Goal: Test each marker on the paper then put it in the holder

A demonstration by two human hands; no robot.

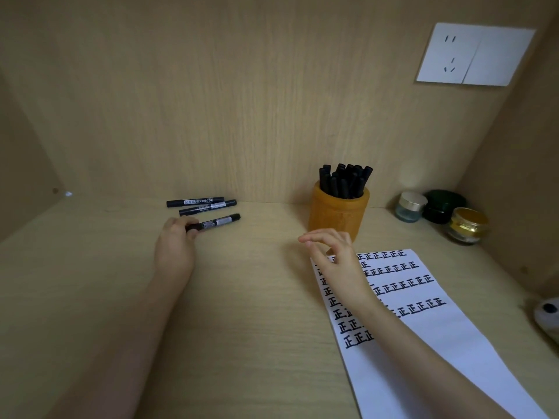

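- Bare desk (257, 297) at centre runs open toward 12 o'clock, up to the back panel (242, 116).
- At 1 o'clock the holder (337, 213), packed with markers (344, 179), stands just beyond the right hand (332, 252).
- Three jars (443, 207) crowd the 2 o'clock corner.
- Two loose markers (208, 207) lie at 11 o'clock along the back panel.
- The paper (438, 343) lies flat at 4 o'clock.

Dim, warm, soft light; wide-angle bending at edges; slight blur.
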